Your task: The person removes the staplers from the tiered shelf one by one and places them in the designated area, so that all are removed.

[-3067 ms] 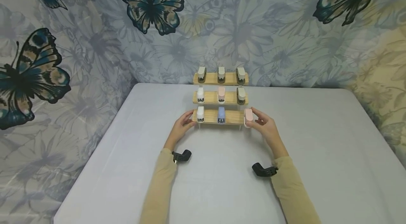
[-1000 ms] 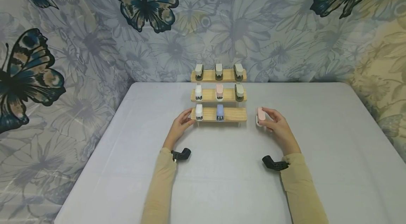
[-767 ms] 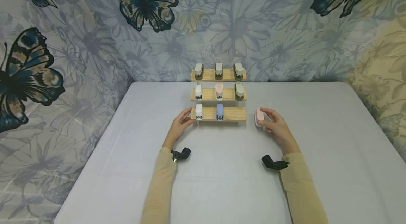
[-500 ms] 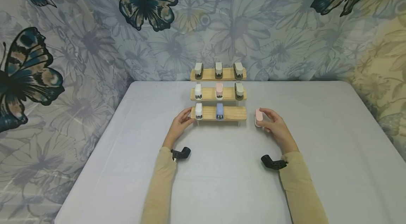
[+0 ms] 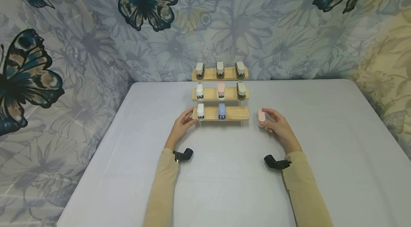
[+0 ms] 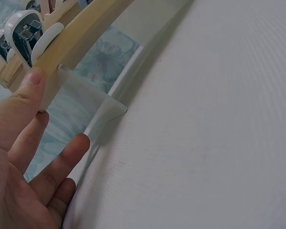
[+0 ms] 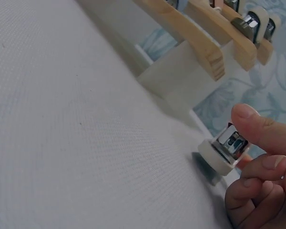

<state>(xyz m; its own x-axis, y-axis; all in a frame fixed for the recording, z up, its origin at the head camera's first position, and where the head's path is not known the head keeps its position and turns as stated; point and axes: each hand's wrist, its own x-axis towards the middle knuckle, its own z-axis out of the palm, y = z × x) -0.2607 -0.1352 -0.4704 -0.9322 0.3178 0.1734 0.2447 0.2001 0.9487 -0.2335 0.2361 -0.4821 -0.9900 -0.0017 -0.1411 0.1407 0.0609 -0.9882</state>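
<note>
A three-tier wooden display stand (image 5: 237, 113) on clear supports stands at the table's back. The left hand (image 5: 181, 125) pinches the left end of its lowest shelf, thumb on the front edge, as the left wrist view shows. Right of the stand, the right hand (image 5: 280, 127) holds a small pink stapler (image 5: 261, 115) between thumb and fingers. In the right wrist view the stapler's white base (image 7: 214, 157) is low over the table beside its shadow; contact is unclear. A white stapler (image 5: 200, 111) and a blue stapler (image 5: 222, 111) sit on the lowest shelf.
The middle shelf carries a white stapler (image 5: 199, 91), a pink one (image 5: 221, 90) and a greyish one (image 5: 241, 90). Three pale staplers, including the middle one (image 5: 219, 70), line the top shelf. A white cloth (image 5: 224, 184) covers the table. Butterfly-print fabric (image 5: 240, 34) hangs behind.
Earlier the pink stapler was at the lowest shelf's right end. The right hand has carried it right, off the shelf; in the last second it shifted slightly left. The left hand stayed.
</note>
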